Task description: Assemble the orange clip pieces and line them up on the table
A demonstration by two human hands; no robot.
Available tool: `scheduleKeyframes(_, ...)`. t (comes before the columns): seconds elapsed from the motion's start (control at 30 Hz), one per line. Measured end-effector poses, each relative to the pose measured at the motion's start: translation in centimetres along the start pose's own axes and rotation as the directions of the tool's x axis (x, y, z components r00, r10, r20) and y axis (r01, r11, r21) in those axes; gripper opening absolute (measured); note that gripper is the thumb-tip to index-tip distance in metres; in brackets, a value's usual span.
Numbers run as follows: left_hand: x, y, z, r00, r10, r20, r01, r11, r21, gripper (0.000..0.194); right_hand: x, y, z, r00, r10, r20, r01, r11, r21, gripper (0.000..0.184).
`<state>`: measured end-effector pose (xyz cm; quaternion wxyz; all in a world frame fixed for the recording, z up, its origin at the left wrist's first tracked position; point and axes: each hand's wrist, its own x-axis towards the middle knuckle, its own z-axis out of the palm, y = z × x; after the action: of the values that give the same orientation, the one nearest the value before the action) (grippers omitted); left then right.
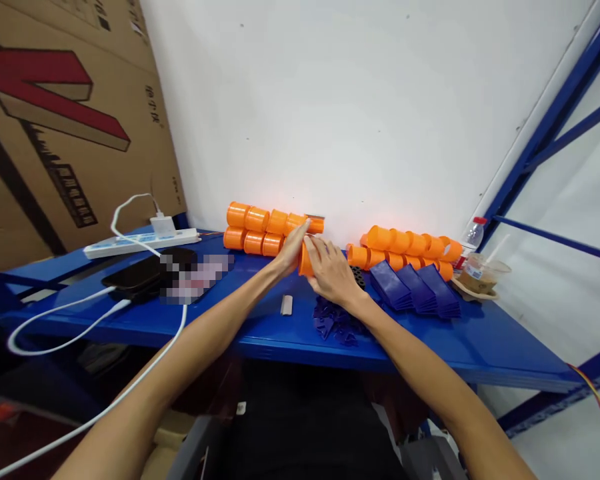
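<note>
Between my two hands, above the middle of the blue table (260,327), is an orange cup-like plastic piece (305,261). My left hand (294,245) presses on its left side with the fingers pointing up and away. My right hand (333,268) curves over its right side and top, hiding much of it. Stacked orange cylinders (253,230) lie in two rows behind my left hand, and more orange cylinders (409,248) lie to the right. Close to my right hand are small dark blue pieces (337,321), black pieces with holes (359,275) and overlapping blue flat sheets (391,285).
A small grey strip (287,305) lies near the front edge. On the left are a white power strip (143,243), a black power bank (140,275) and white cables. A bottle (475,233) and a plastic cup (481,275) stand right. A large carton (80,133) rises at left.
</note>
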<state>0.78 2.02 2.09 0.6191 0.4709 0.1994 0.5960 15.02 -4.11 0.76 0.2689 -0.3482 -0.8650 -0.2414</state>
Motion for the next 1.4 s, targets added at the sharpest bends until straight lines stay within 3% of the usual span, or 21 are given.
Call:
scheduleKeyframes(0.1, -0.2, 0.4, 0.9, 0.997, 0.061, -0.048, -0.059, 0.997, 0.041, 0.057, 0.2, 1.7, 0.1, 0.991, 0.074, -0.113, -0.068, 0.996, 0.055, 0.075)
scheduleKeyframes(0.23, 0.3, 1.9, 0.4, 0.964, 0.153, -0.220, -0.131, 0.985, 0.110, 0.051, 1.0, 6.3, -0.3, 0.905, 0.320, -0.280, -0.261, 0.938, 0.227, 0.075)
scheduleKeyframes(0.33, 1.0, 3.0, -0.9, 0.895, 0.242, -0.373, -0.213, 0.970, 0.119, 0.044, 2.0, 9.7, -0.6, 0.891, 0.388, -0.237, -0.315, 0.903, 0.293, 0.079)
scheduleKeyframes(0.43, 1.7, 3.8, -2.1, 0.819, 0.311, -0.482, -0.299, 0.949, 0.104, 0.043, 3.4, 11.2, -0.7, 0.927, 0.372, -0.047, -0.344, 0.894, 0.288, 0.078)
scheduleKeyframes(0.5, 2.0, 4.1, -2.6, 0.776, 0.340, -0.531, -0.340, 0.935, 0.102, 0.044, 4.6, 10.9, -0.5, 0.932, 0.339, 0.127, -0.360, 0.905, 0.226, 0.075)
scheduleKeyframes(0.57, 2.1, 4.3, -2.8, 0.748, 0.350, -0.564, -0.356, 0.929, 0.104, 0.044, 5.9, 10.1, -0.1, 0.904, 0.301, 0.304, -0.351, 0.928, 0.126, 0.067)
scheduleKeyframes(0.67, 2.1, 4.4, -2.8, 0.735, 0.339, -0.587, -0.351, 0.931, 0.099, 0.044, 7.7, 8.9, 0.8, 0.816, 0.278, 0.507, -0.314, 0.949, -0.014, 0.060)
scheduleKeyframes(0.73, 2.0, 4.4, -2.8, 0.744, 0.334, -0.579, -0.349, 0.933, 0.089, 0.046, 8.6, 8.3, 1.7, 0.760, 0.295, 0.580, -0.301, 0.949, -0.089, 0.062)
scheduleKeyframes(0.83, 2.0, 4.4, -2.8, 0.758, 0.338, -0.558, -0.360, 0.930, 0.074, 0.046, 9.3, 7.9, 3.0, 0.725, 0.308, 0.616, -0.271, 0.950, -0.156, 0.063)
scheduleKeyframes(0.97, 2.1, 4.4, -2.9, 0.757, 0.338, -0.559, -0.369, 0.927, 0.060, 0.046, 9.4, 7.5, 4.5, 0.712, 0.292, 0.639, -0.250, 0.955, -0.157, 0.066)
scheduleKeyframes(1.2, 2.0, 4.7, -2.6, 0.760, 0.317, -0.567, -0.348, 0.936, 0.058, 0.049, 9.4, 6.7, 6.6, 0.747, 0.282, 0.602, -0.261, 0.957, -0.124, 0.067)
scheduleKeyframes(1.4, 1.7, 4.7, -2.4, 0.755, 0.317, -0.573, -0.342, 0.937, 0.068, 0.049, 9.7, 6.0, 5.8, 0.738, 0.251, 0.627, -0.247, 0.964, -0.096, 0.075)
